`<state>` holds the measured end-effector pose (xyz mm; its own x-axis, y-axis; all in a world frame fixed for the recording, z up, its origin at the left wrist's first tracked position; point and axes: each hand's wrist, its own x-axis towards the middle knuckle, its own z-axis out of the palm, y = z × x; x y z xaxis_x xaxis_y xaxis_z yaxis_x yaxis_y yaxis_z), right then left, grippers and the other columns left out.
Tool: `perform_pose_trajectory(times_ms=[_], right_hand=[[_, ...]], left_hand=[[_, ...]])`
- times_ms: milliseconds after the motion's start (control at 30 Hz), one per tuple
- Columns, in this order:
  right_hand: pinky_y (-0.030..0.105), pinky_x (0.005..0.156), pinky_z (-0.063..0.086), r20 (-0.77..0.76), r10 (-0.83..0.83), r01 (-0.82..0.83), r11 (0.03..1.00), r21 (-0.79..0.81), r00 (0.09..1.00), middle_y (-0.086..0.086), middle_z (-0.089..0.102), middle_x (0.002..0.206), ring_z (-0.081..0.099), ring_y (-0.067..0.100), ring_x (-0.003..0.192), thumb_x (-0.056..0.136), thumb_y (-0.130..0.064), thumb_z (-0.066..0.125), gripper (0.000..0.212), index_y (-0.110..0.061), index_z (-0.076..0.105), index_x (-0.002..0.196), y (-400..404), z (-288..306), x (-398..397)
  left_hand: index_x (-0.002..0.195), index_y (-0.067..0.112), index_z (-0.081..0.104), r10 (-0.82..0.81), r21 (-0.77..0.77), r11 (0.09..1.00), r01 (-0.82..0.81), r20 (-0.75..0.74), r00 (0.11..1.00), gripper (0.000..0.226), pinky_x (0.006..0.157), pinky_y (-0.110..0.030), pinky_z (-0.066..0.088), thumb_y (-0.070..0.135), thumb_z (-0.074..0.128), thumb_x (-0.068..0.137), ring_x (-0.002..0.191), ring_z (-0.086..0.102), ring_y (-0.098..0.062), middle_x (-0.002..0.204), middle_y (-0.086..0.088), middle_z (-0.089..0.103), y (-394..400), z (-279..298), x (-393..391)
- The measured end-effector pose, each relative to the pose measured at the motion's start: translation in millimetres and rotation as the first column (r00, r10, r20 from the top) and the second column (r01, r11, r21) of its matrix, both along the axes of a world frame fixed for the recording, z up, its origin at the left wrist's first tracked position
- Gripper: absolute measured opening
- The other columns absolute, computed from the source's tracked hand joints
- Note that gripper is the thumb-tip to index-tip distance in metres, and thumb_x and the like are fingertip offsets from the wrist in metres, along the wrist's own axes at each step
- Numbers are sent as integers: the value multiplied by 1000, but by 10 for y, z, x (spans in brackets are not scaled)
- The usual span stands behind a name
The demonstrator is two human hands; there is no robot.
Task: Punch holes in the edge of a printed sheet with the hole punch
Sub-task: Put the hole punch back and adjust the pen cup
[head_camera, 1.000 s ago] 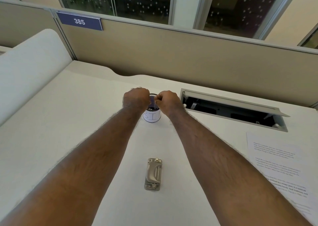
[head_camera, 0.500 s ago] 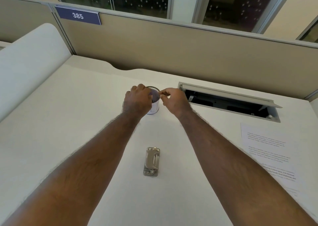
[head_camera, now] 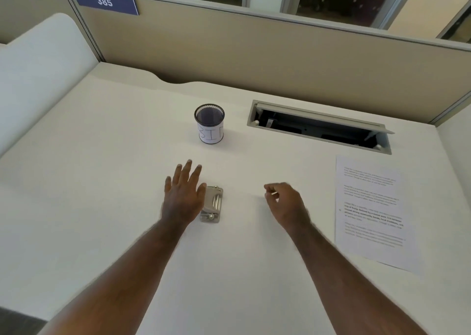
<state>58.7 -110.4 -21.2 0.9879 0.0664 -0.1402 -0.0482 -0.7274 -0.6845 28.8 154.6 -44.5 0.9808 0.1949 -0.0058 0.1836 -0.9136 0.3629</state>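
Note:
A small silver hole punch (head_camera: pixel 213 204) lies flat on the white desk (head_camera: pixel 102 181), near the middle. My left hand (head_camera: pixel 182 194) hovers palm down with fingers spread, right at the punch's left edge and covering part of it; it holds nothing. My right hand (head_camera: pixel 285 204) floats to the right of the punch, apart from it, fingers curled in with thumb and forefinger pinched together. A pale speck shows at those fingertips; I cannot tell what it is. The printed sheet (head_camera: pixel 369 207) lies flat at the desk's right side, beyond my right hand and untouched.
A black mesh cup (head_camera: pixel 210 124) with a white paper label stands behind the punch. An open cable hatch (head_camera: pixel 318 128) is set into the desk at the back right. A beige partition (head_camera: pixel 254 62) runs along the back, and a white curved divider (head_camera: pixel 38 80) closes the left.
Both hands have left the mesh cup and drawn back toward me. The left hand now sits beside the hole punch with fingers opened; the right has moved to the punch's right.

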Motion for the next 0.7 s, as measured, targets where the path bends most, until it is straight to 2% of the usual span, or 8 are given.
perform_pose_trajectory(times_ms=[133, 333, 433, 600, 700], right_hand=[[31, 98, 46, -10, 106, -106, 982, -155, 994, -1, 59, 125, 51, 21, 120, 91, -18, 58, 33, -19, 63, 124, -111, -184, -428], [33, 99, 44, -42, 210, -212, 921, -328, 977, -2, 51, 132, 43, 20, 127, 94, -28, 51, 47, -26, 48, 141, -78, -310, -637], [35, 94, 44, -20, 243, -230, 885, -405, 970, -1, 51, 131, 45, 22, 124, 94, -31, 50, 46, -27, 49, 140, -36, -339, -633], [37, 85, 47, 56, 268, -215, 866, -451, 962, 2, 57, 120, 53, 26, 114, 90, -28, 54, 40, -23, 59, 129, 17, -370, -649], [37, 83, 47, 65, 312, -245, 843, -480, 948, 0, 59, 116, 55, 25, 110, 88, -35, 57, 38, -24, 62, 124, 43, -382, -666]], left_hand=[[151, 24, 29, 48, 6, 999, -47, -42, 998, 54, 119, -58, 17, 33, 40, 99, 151, 12, -28, 164, -3, 17, -10, -148, -287], [153, 22, 24, 93, 7, 996, -93, -94, 991, 53, 120, -56, 13, 29, 33, 101, 152, 8, -27, 165, -2, 10, -12, -280, -463], [153, 21, 23, 80, 21, 997, -78, -121, 989, 53, 121, -56, 12, 29, 32, 102, 152, 8, -29, 165, -3, 10, 16, -347, -502], [152, 19, 26, 76, 22, 997, -74, -113, 991, 53, 120, -58, 9, 27, 36, 101, 151, 10, -31, 164, -5, 15, 10, -421, -505], [152, 19, 27, 82, 18, 997, -80, -112, 990, 53, 120, -58, 9, 27, 36, 101, 151, 10, -31, 164, -5, 15, 19, -447, -496]])
